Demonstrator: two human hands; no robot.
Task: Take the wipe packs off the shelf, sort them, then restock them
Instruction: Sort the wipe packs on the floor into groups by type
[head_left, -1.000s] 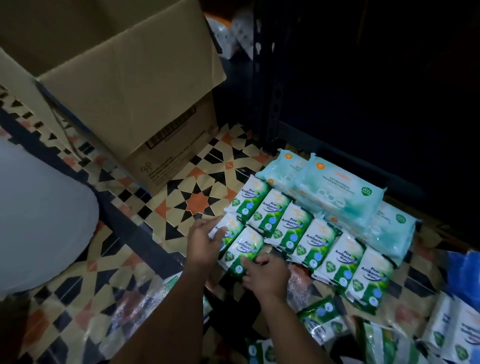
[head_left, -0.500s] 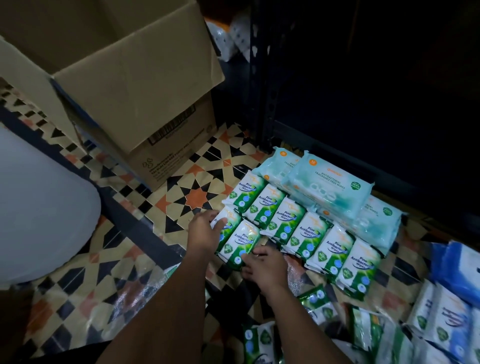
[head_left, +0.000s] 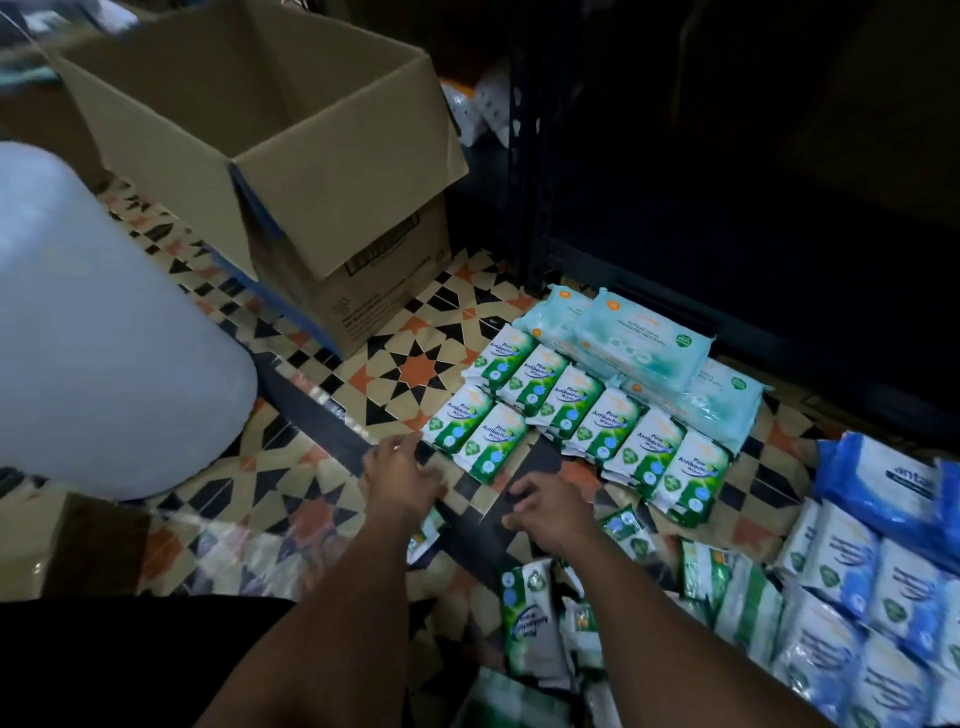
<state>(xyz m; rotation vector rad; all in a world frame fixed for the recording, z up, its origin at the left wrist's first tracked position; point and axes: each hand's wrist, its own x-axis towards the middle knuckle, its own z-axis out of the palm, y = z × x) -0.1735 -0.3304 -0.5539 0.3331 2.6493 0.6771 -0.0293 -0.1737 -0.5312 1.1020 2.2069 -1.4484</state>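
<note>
Several green pine wipe packs (head_left: 571, 410) lie in neat rows on the patterned floor. Behind them sit pale teal wipe packs (head_left: 644, 340), in front of the dark shelf (head_left: 727, 218). Two green packs form the front row (head_left: 478, 434). My left hand (head_left: 400, 475) hovers just below that front row, fingers loosely curled, holding nothing. My right hand (head_left: 550, 512) is a little to the right, also loosely curled and off the packs. A loose heap of green packs (head_left: 535, 613) lies near my arms. Blue and white packs (head_left: 878, 582) are piled at the right.
An open cardboard box (head_left: 291, 171) stands at the back left. A large white plastic container (head_left: 98, 332) fills the left side. Crumpled clear wrap (head_left: 244, 556) lies on the tiles by my left arm. The shelf's upright post (head_left: 524, 171) rises beside the box.
Both hands have let go of the two front green packs and drawn back toward me. The view has tilted, showing more of the box and the right-hand pile.
</note>
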